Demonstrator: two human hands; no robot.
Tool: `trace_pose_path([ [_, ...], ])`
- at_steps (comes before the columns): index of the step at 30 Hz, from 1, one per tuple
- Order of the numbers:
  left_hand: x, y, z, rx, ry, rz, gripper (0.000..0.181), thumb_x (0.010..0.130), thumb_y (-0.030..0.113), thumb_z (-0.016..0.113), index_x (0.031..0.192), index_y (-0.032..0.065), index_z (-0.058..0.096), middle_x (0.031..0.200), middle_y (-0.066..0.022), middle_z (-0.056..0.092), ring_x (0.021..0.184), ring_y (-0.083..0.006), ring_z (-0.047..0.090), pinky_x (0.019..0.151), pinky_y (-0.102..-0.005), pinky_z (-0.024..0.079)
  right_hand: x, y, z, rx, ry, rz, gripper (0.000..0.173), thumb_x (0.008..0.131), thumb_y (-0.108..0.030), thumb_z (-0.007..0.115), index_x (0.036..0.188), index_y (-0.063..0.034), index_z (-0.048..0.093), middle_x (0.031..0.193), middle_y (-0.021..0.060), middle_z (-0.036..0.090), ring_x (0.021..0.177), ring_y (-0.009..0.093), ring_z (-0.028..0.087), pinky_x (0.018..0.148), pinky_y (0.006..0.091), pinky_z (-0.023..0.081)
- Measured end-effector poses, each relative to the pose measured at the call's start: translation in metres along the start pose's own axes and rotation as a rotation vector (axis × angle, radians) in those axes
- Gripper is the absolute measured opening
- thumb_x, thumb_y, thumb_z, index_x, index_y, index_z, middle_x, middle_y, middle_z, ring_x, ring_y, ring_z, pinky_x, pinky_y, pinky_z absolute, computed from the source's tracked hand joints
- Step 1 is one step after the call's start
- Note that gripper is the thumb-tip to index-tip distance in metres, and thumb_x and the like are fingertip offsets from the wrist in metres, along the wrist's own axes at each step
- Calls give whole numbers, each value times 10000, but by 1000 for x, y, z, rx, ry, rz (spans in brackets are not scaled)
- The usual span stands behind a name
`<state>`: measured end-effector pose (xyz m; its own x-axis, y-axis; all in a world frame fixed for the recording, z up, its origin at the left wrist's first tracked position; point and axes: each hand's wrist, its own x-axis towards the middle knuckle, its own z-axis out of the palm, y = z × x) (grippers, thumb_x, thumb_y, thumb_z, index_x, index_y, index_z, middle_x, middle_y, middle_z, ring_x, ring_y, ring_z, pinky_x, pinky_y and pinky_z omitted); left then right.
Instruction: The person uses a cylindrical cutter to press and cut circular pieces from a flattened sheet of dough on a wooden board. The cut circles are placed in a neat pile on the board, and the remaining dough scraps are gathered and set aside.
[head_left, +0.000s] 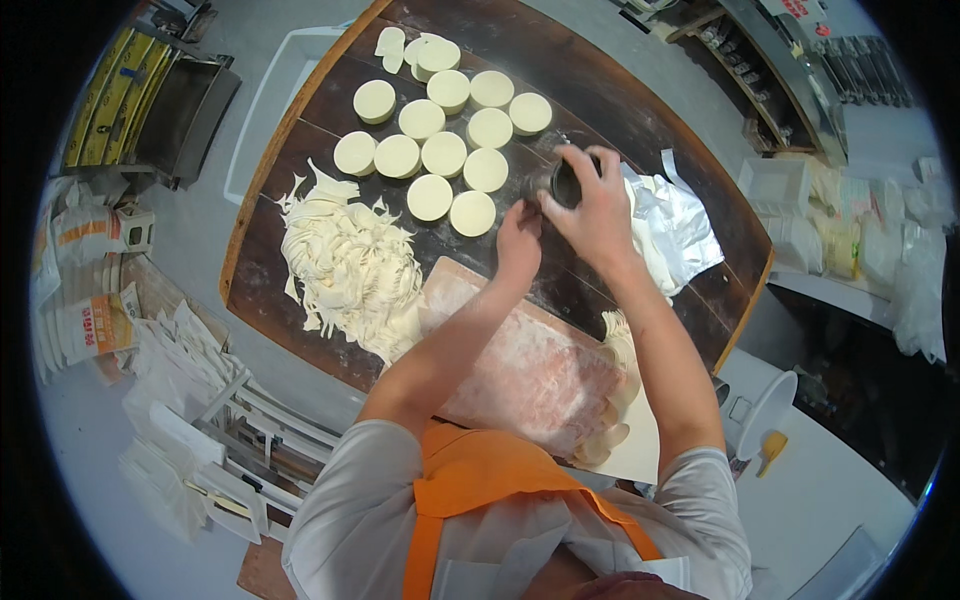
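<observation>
My right hand (592, 210) grips a dark, hollow round cutter (567, 184), its opening facing up. Close on its left is my left hand (519, 244), fingers raised against a blurred metallic part; whether it holds this is unclear. Several stacks of round, pale dough discs (443, 154) stand on the dark wooden table (315, 97), beyond and left of my hands. At the left lies a tangled heap of dough scraps (349, 262). A floured, pinkish board (525, 367) lies under my forearms, with overlapping thin dough rounds (619, 375) along its right end.
A crumpled silver sheet or bag (679, 225) lies over something white, right of my right hand. Loose dough pieces (390, 49) lie at the table's far left. A white bin (761, 412) stands off the table's right edge, a white tub (274, 105) beyond its left edge.
</observation>
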<state>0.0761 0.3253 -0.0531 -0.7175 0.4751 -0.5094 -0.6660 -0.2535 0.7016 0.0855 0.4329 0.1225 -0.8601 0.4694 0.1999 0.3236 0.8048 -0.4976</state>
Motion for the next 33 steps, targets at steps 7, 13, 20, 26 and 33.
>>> trace_pose_path([
  [7,-32,1,-19,509,-81,-25,439,1094,36,596,1530,-14,613,1422,-185,744,1295,-276,720,1116,-383,555,53,-16,25,-23,76,-79,614,857,-254,917,1424,-172,696,1380,230,600,1265,454,653,1015,521,607],
  [13,-120,-12,-53,634,-271,-82,365,1138,194,639,1438,-6,694,1316,-182,800,1181,-285,770,1050,-391,588,26,-36,-53,4,198,-75,633,827,-233,930,1420,-170,719,1365,193,617,1248,409,672,1028,488,596],
  [20,-206,-32,-73,885,-439,-55,317,1085,181,675,1325,-8,760,1194,-160,822,1094,-219,758,985,-370,595,-117,-53,-199,-73,276,-96,670,785,-107,949,1414,-121,720,1341,151,635,1162,318,715,990,416,618],
  [26,-262,-86,-76,845,-514,-221,338,1039,154,709,1335,-2,755,1088,-56,782,1023,-185,725,964,-345,594,-304,-14,-240,-116,100,198,676,793,-170,954,1423,-114,716,1356,187,613,1218,400,662,1028,456,575],
  [33,-330,-136,-43,1081,-639,94,588,947,260,833,1450,3,668,1337,-159,681,1208,-284,680,1062,-410,564,-454,23,-248,-75,0,316,671,816,-196,941,1438,-154,690,1381,193,605,1246,408,660,1019,485,589],
])
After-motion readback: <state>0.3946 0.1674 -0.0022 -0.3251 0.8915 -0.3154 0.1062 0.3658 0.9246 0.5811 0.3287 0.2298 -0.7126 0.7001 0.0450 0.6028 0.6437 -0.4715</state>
